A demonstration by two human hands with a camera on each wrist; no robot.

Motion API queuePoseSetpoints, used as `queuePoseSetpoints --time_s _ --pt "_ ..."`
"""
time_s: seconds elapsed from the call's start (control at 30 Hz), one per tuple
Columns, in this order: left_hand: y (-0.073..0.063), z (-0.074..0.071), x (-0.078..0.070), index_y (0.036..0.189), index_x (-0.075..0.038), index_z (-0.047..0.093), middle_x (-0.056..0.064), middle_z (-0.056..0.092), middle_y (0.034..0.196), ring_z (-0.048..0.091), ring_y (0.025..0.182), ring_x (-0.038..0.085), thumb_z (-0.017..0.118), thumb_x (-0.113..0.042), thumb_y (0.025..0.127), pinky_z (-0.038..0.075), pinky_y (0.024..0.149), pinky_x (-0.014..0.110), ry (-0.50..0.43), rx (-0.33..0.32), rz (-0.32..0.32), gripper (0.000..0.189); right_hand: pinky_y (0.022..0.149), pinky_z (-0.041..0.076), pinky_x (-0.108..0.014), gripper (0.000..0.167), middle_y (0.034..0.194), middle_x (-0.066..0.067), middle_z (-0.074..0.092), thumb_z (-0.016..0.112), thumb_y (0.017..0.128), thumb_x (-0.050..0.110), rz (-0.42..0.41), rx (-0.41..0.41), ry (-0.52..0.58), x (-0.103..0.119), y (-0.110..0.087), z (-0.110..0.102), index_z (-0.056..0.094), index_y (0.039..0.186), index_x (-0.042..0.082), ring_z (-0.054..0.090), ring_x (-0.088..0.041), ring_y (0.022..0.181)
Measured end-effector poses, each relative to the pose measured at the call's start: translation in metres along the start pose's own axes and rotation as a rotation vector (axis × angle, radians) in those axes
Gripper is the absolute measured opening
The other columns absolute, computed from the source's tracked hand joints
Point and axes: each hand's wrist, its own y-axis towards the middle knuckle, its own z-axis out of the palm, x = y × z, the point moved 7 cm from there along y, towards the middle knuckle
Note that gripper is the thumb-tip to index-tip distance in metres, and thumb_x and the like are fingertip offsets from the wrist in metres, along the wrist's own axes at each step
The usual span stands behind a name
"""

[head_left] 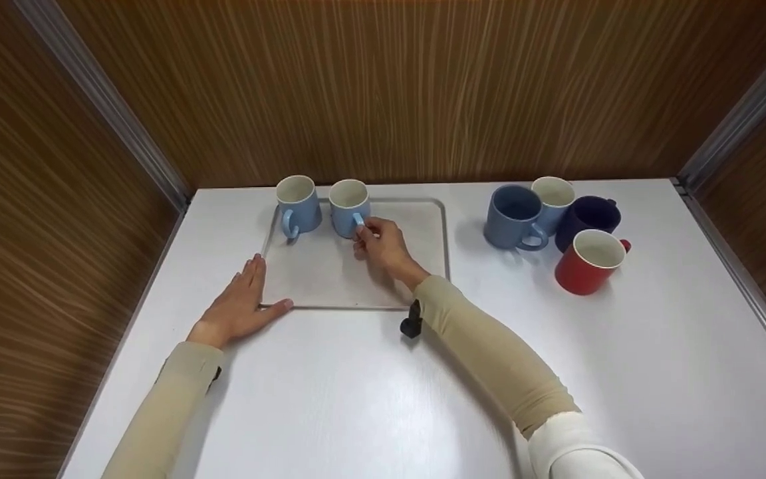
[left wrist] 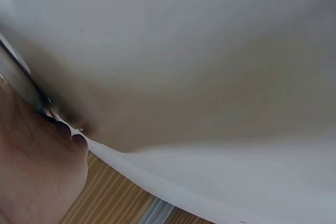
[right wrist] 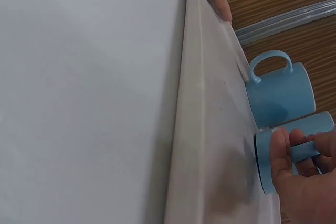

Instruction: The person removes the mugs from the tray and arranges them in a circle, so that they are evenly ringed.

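Observation:
On the pale rectangular tray (head_left: 316, 279), two light blue mugs stand upright near the back left. My right hand (head_left: 386, 246) pinches the handle of the right-hand light blue mug (head_left: 343, 216); the right wrist view shows thumb and fingers around that handle (right wrist: 304, 151). Just left of it is the other light blue mug (head_left: 303, 216), its handle turned toward the front. At the tray's front left corner rests my left hand (head_left: 240, 306), fingers straight along the left edge and thumb stretched over the front edge. Its palm side (left wrist: 42, 166) shows in the left wrist view.
Right of the tray, a grey-blue mug (head_left: 509, 219), a light blue mug (head_left: 554, 196), a dark navy mug (head_left: 589, 216) and a red mug (head_left: 582, 269) stand close together on the white table (head_left: 330, 386). Wood-grain panels (head_left: 383, 93) enclose the table at the back and sides.

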Motion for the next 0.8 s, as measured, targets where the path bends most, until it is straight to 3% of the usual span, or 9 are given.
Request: queuePoseSetpoints --time_s 0.1,0.2,0.3,0.37,0.5,0.67,0.8 --pt "0.000 0.000 -0.001 0.169 0.000 -0.006 0.021 -0.007 0.179 -0.002 0.166 0.042 0.041 -0.086 0.097 0.008 0.135 0.058 -0.002 -0.007 0.007 0.122 0.093 0.063 -0.052 0.025 0.101 -0.015 0.070 0.055 0.112 0.008 -0.011 0.001 -0.007 0.004 -0.003 -0.009 0.067 0.117 -0.013 0.071 -0.022 0.089" --pt "0.000 -0.001 -0.003 0.169 0.002 -0.005 0.022 -0.006 0.179 -0.001 0.166 0.043 0.041 -0.085 0.097 0.008 0.135 0.058 0.001 -0.009 0.017 0.122 0.094 0.063 -0.054 0.025 0.105 -0.024 0.070 0.056 0.111 0.007 -0.040 0.012 0.000 0.012 -0.008 -0.020 0.066 0.117 -0.016 0.072 -0.023 0.089" --pt "-0.001 -0.002 -0.003 0.169 0.002 -0.004 0.023 -0.005 0.179 0.000 0.166 0.043 0.042 -0.085 0.098 0.008 0.136 0.057 0.006 -0.008 0.016 0.122 0.088 0.066 -0.045 0.026 0.109 -0.031 0.069 0.057 0.110 0.007 -0.071 0.025 -0.012 0.022 -0.014 -0.035 0.066 0.117 -0.017 0.073 -0.023 0.087" --pt "-0.001 -0.002 -0.003 0.169 0.002 -0.004 0.022 -0.006 0.179 -0.001 0.166 0.043 0.041 -0.085 0.098 0.007 0.135 0.058 0.006 -0.004 0.015 0.122 0.082 0.067 -0.036 0.025 0.104 -0.026 0.071 0.060 0.109 0.009 -0.089 0.029 -0.039 0.027 -0.019 -0.046 0.068 0.114 -0.015 0.073 -0.020 0.084" --pt "-0.002 -0.002 -0.003 0.169 0.002 -0.005 0.022 -0.006 0.179 -0.002 0.166 0.043 0.041 -0.085 0.098 0.006 0.135 0.057 -0.001 -0.001 0.019 0.122 0.073 0.065 -0.027 0.023 0.095 -0.012 0.071 0.065 0.109 0.016 -0.126 0.047 -0.118 0.034 -0.033 -0.070 0.070 0.108 -0.006 0.071 -0.014 0.078" --pt "-0.002 0.000 -0.003 0.169 0.001 -0.006 0.021 -0.007 0.179 -0.003 0.166 0.042 0.041 -0.085 0.097 0.006 0.136 0.057 -0.004 0.000 0.020 0.122 0.068 0.063 -0.024 0.023 0.096 -0.018 0.072 0.063 0.109 0.016 -0.185 0.064 -0.256 0.039 -0.055 -0.102 0.071 0.106 -0.006 0.070 -0.014 0.073" --pt "0.000 0.000 -0.003 0.169 0.001 -0.007 0.020 -0.008 0.179 -0.003 0.167 0.041 0.040 -0.087 0.096 0.006 0.136 0.056 0.003 0.007 0.015 0.123 0.065 0.059 -0.019 0.022 0.093 -0.021 0.074 0.063 0.109 0.014 -0.272 0.049 -0.427 0.045 -0.074 -0.128 0.071 0.106 -0.006 0.070 -0.016 0.070"
